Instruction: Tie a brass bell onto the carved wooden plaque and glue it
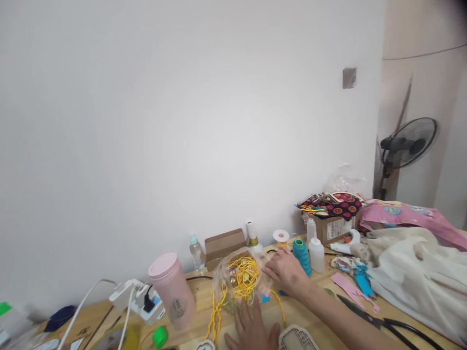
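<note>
A clear plastic bag [222,277] lies open on the table, holding a tangle of yellow cord [244,274] and small gold bells [233,280]. My right hand [286,270] is at the bag's right edge, its fingers bent and closed on the plastic; the fingertips are partly hidden. In front of the bag, my left hand [251,328] lies with fingers spread and palm down, fingertips close to the cord. Loose yellow strands [216,316] hang out toward the front. A wooden cutout piece [297,339] lies to the right of my left hand.
A pink tumbler [173,291] and a power strip [140,301] stand left. Behind are a cardboard box [226,245] and a small bottle [197,253]. Right are a teal thread cone [302,257], white bottle [317,256], black scissors [375,321] and white cloth [412,272].
</note>
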The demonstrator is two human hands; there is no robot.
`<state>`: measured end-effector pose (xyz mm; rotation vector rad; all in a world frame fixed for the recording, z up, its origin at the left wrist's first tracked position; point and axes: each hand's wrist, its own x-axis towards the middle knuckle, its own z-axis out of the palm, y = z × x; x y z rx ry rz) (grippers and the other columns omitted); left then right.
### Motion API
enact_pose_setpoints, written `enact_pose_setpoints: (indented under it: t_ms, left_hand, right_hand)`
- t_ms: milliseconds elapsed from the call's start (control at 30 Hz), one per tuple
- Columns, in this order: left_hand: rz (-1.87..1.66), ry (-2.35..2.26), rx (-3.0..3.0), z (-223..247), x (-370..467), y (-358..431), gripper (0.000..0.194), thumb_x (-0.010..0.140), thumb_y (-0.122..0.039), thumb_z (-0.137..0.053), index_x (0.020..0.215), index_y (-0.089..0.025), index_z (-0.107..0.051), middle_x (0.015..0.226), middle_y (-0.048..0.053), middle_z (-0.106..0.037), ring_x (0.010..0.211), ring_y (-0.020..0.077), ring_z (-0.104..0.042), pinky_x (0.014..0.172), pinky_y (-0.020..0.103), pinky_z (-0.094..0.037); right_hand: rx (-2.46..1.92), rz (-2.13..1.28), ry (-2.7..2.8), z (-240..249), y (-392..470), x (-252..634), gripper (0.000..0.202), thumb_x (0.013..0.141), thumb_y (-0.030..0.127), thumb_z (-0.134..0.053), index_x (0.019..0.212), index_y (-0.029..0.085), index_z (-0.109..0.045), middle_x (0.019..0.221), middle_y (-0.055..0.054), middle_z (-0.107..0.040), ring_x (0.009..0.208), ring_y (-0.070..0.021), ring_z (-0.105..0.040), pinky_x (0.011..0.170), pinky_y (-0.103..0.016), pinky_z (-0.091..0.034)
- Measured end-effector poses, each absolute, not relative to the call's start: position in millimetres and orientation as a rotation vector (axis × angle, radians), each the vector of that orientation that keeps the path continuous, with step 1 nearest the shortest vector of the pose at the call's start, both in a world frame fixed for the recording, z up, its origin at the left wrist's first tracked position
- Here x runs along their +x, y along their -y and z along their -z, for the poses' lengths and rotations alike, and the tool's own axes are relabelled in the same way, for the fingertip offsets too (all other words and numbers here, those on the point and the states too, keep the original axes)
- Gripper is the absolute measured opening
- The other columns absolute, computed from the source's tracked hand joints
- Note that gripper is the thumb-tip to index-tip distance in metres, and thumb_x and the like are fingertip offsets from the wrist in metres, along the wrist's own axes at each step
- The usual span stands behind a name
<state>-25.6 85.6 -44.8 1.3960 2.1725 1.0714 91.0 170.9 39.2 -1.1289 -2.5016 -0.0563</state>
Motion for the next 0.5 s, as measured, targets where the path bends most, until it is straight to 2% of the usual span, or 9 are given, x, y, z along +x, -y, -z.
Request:
enact_pose_setpoints:
  t_ms: [67, 167, 300, 500]
  left_hand:
    - [-1.044, -2.226, 1.418, 46.6, -23.1, -85.9, 0.049, 0.057, -0.027, -0.058, 0.105, -0.021, -0.056, 0.127, 0.019, -0.039, 0.121, 0.0386, -0.017, 0.087, 0.059, 0.013]
    - [-1.021, -2.270, 1.447, 48.7, -21.9, -86.1, 0.047, 0.059, -0.025, -0.056, 0.106, -0.020, -0.056, 0.127, 0.020, -0.039, 0.120, 0.0394, -0.018, 0.086, 0.061, 0.010]
    - [-1.034, -2.201, 1.449, 49.4, -27.8, -85.4, 0.047, 0.060, -0.027, -0.056, 0.107, -0.018, -0.055, 0.126, 0.023, -0.039, 0.121, 0.0410, -0.016, 0.085, 0.062, 0.012]
    - [-1.018, -2.272, 1.453, 52.5, -31.2, -87.5, 0.047, 0.057, -0.023, -0.058, 0.104, -0.021, -0.057, 0.125, 0.021, -0.041, 0.119, 0.0421, -0.020, 0.084, 0.065, 0.010]
  right_hand:
    - [-1.081, 0.050, 2.531, -43.9, -169.9, 77.0, 0.028, 0.083, 0.030, -0.038, 0.076, 0.021, -0.064, 0.076, -0.004, -0.064, 0.078, -0.0174, -0.050, 0.076, -0.030, -0.032]
    - [-1.029, 0.041, 2.606, -45.3, -170.7, 48.6, 0.017, 0.075, 0.023, -0.048, 0.072, 0.020, -0.064, 0.076, -0.003, -0.064, 0.080, -0.0179, -0.050, 0.069, -0.027, -0.033]
    - [-1.090, 0.029, 2.638, -39.1, -180.5, 23.7, 0.015, 0.069, 0.011, -0.051, 0.066, 0.016, -0.065, 0.073, -0.009, -0.064, 0.080, -0.0213, -0.051, 0.066, -0.028, -0.035]
    - [-1.176, -0.021, 2.610, -34.9, -195.7, 36.6, 0.014, 0.066, 0.011, -0.053, 0.063, 0.012, -0.066, 0.069, -0.012, -0.065, 0.075, -0.0229, -0.054, 0.063, -0.027, -0.037]
